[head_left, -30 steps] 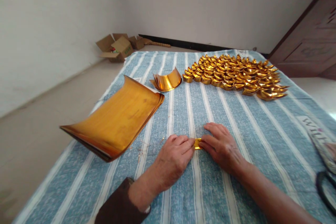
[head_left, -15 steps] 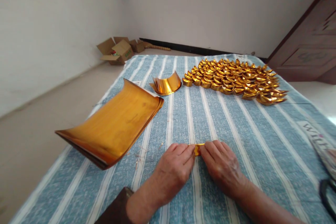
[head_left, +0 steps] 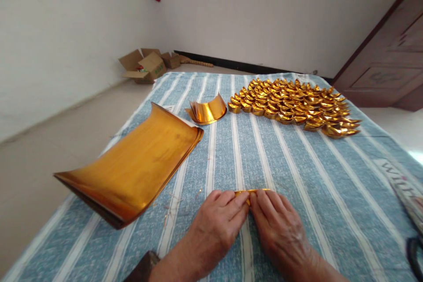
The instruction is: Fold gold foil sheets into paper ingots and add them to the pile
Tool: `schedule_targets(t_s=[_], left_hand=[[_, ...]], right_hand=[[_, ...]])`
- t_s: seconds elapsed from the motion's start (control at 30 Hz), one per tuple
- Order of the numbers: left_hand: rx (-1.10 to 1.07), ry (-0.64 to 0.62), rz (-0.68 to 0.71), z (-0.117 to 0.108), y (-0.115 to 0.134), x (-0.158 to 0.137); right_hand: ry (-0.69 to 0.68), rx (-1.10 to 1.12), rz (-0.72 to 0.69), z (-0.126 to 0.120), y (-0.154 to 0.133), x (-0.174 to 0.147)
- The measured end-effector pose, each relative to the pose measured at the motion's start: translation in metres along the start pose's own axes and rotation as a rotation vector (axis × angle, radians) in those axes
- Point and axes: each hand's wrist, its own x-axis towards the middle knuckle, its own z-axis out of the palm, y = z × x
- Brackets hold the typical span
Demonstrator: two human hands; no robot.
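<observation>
A narrow folded strip of gold foil paper (head_left: 253, 191) lies on the striped cloth near the front, mostly covered by my fingers. My left hand (head_left: 220, 218) presses on its left part with the fingers closed together. On its right part my right hand (head_left: 276, 220) does the same, and the fingertips of both hands nearly meet in the middle. To the left lies a stack of large gold foil sheets (head_left: 139, 163) with curled ends. Beyond it stands a smaller curved stack of gold foil sheets (head_left: 209, 111).
Rows of folded gold paper ingots (head_left: 291, 103) fill the table's far right. The blue-and-white striped tablecloth (head_left: 228, 158) carries thin gold scraps (head_left: 170, 207). A black handle (head_left: 414, 253) shows at the right edge. Open cardboard boxes (head_left: 147, 67) sit on the floor behind.
My hands have come closer together on the foil strip, and its far edge shows longer above the fingers. The view has shifted slightly.
</observation>
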Motion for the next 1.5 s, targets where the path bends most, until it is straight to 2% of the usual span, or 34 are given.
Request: schedule_targets(t_s=[0.33, 0.47, 0.67, 0.87, 1.07, 1.4, 1.5], left_hand=[[-0.049, -0.016, -0.052, 0.000, 0.001, 0.003], [-0.096, -0.023, -0.076, 0.000, 0.002, 0.003], [-0.232, -0.051, -0.134, 0.002, -0.003, 0.001], [-0.299, -0.073, -0.138, 0.004, -0.008, -0.002], [-0.284, -0.108, -0.142, 0.004, -0.009, -0.002], [-0.176, -0.086, -0.115, 0.007, -0.009, -0.004], [-0.156, -0.077, -0.099, 0.009, -0.010, -0.005]], right_hand=[[-0.009, 0.006, 0.064, 0.003, -0.006, -0.010], [0.021, 0.039, 0.019, 0.005, -0.011, -0.013], [-0.061, 0.046, 0.112, 0.006, -0.019, -0.019], [-0.129, 0.025, 0.095, 0.004, -0.019, -0.024], [-0.177, 0.034, 0.101, 0.003, -0.017, -0.027], [-0.237, -0.033, 0.161, 0.000, -0.016, -0.034], [-0.248, -0.060, 0.141, 0.000, -0.015, -0.036]])
